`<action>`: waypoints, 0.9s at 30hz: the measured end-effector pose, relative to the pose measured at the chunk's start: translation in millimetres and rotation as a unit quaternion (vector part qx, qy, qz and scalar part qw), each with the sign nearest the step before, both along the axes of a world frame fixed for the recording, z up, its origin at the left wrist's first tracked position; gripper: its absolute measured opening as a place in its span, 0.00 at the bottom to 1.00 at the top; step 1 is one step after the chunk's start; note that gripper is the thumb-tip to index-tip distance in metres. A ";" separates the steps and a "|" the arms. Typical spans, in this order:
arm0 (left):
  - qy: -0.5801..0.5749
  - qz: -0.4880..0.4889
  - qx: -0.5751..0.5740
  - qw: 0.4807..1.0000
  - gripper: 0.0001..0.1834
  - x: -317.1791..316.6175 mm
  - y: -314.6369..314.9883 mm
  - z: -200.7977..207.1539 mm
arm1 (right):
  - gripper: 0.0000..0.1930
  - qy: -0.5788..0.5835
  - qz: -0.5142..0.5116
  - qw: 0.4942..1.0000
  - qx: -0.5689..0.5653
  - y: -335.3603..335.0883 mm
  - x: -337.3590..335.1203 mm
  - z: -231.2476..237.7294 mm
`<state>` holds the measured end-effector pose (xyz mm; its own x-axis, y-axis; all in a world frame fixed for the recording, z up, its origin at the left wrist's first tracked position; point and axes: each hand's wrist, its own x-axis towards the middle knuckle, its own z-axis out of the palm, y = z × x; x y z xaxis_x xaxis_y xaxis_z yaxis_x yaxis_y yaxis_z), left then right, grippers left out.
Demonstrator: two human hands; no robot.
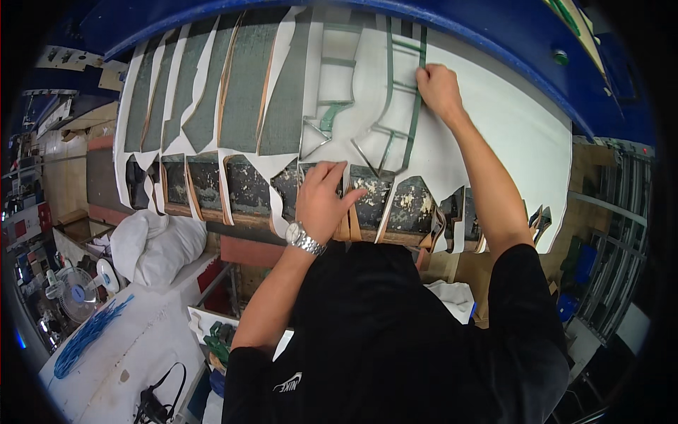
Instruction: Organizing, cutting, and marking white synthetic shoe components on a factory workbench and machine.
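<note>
My right hand [439, 92] is closed on the right edge of a green metal cutting die [390, 106], a long frame with crossbars that lies on a white sheet [494, 106]. My left hand [323, 198], with a watch on its wrist, rests at the sheet's near edge, fingers stretched and thumb apart, holding nothing. A second green-edged cutting die [339, 62] lies beyond it, left of the first. Farther left, long shapes are cut out of the sheet, leaving white strips [176, 78] with the dark green board [240, 85] showing between them.
A blue machine beam [318, 8] curves along the far side. Cut sheet ends hang over the worn dark front edge [247, 191] of the bed. At lower left, a white bag [159, 247], a fan [74, 290] and blue cords [88, 339] sit around a white table [120, 353].
</note>
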<state>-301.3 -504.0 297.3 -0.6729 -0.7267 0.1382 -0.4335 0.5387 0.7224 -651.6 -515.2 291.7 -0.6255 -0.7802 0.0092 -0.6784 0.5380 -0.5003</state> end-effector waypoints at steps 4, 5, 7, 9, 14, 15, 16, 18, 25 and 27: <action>-0.023 0.026 -0.025 0.999 0.33 -15.3 1.0 -8.9 | 0.18 -0.018 -0.013 1.000 0.010 -21.7 3.3 -0.9; -0.023 0.032 -0.040 0.998 0.34 -18.1 1.0 -11.7 | 0.18 -0.022 -0.018 1.000 0.015 -25.1 5.3 -1.8; -0.029 0.042 -0.045 0.998 0.32 -23.8 0.6 -18.0 | 0.18 -0.030 -0.015 0.999 0.019 -30.1 8.8 -3.9; -0.019 0.071 -0.042 0.996 0.27 -27.5 0.3 -23.6 | 0.18 -0.026 -0.017 0.999 0.018 -33.3 10.5 -6.3; -0.022 0.083 -0.061 0.994 0.23 -31.6 2.1 -32.1 | 0.18 -0.023 -0.016 0.999 0.024 -37.2 9.6 -9.1; -0.018 0.089 -0.076 0.993 0.23 -31.9 2.8 -32.7 | 0.18 -0.026 -0.018 0.999 0.029 -37.5 9.9 -9.2; -0.023 0.088 -0.070 0.993 0.23 -32.3 3.3 -33.0 | 0.18 -0.027 -0.017 0.999 0.029 -37.9 10.2 -9.0; -0.021 0.100 -0.070 0.992 0.22 -33.1 4.1 -33.2 | 0.18 -0.028 -0.021 0.999 0.032 -38.4 11.4 -8.8; -0.030 0.100 -0.070 0.992 0.22 -33.6 3.9 -36.7 | 0.19 -0.030 -0.021 0.999 0.038 -37.7 9.9 -10.0; -0.024 0.103 -0.083 0.991 0.22 -32.7 4.5 -39.4 | 0.19 -0.012 -0.013 1.000 0.023 -37.0 9.3 -10.7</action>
<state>-334.0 -499.5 257.9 -0.5220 -0.8191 0.2380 -0.5781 0.5449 0.6073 -642.3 -552.2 281.0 -0.6459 -0.7623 -0.0418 -0.6512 0.5787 -0.4909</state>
